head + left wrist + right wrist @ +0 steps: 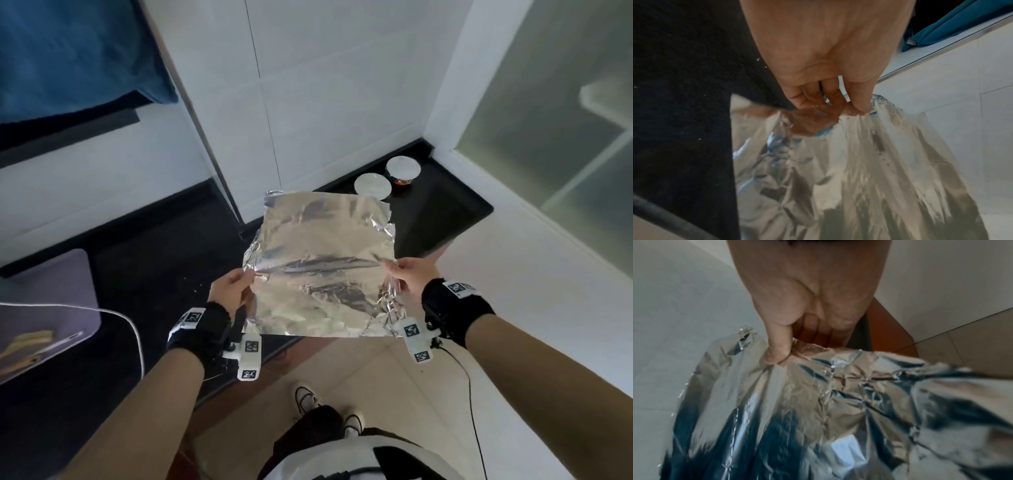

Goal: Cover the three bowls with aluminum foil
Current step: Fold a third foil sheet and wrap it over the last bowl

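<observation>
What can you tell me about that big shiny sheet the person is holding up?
The aluminum foil sheet is a silvery, roughly square piece, wrinkled and creased, most crumpled along its right edge. It is held spread out in the air, roughly flat, above a dark countertop. The left hand pinches its left edge and the right hand pinches its right edge, thumbs on top. Nothing else visibly touches it.

A foil sheet is held spread between the left hand at its left edge and the right hand at its right edge. Behind it, two covered bowls stand side by side on the table, near the wall corner.
</observation>
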